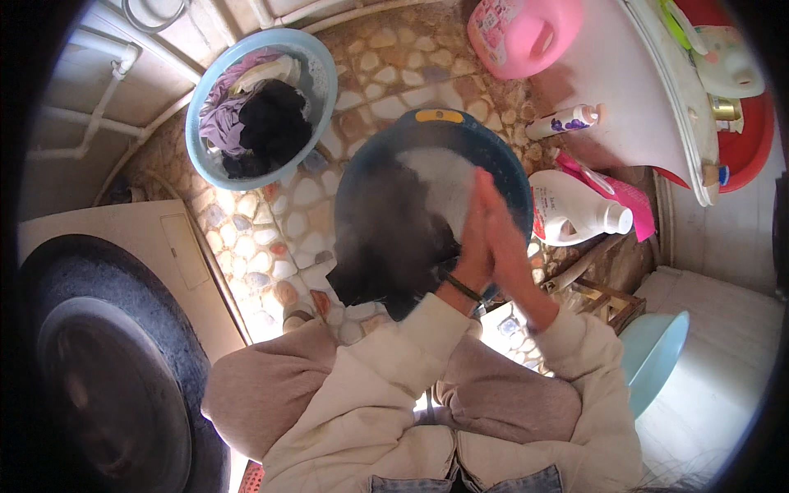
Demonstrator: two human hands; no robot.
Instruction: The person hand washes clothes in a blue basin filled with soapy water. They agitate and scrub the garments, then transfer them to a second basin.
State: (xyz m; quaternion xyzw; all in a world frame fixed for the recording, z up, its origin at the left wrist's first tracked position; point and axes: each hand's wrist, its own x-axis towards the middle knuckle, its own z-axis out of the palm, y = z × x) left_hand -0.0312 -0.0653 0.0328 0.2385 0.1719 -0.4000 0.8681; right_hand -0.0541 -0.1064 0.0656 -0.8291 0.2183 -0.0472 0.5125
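My left hand and my right hand press palm to palm over the right side of a dark teal plastic basin. Their fingers look straight and together, blurred by motion; whether anything is between the palms cannot be seen. A thin dark band circles my left wrist. Beside my left hand, dark cloth fills the left half of the basin and hangs over its near rim. A pale, foamy-looking patch lies beyond my fingers. The basin has a yellow grip on its far rim.
A light blue basin of wet clothes stands far left on the pebble-patterned floor. At the right are a white detergent bottle, a pink jug, a spray can and a pale blue bowl. A large black pan-like vessel stands left.
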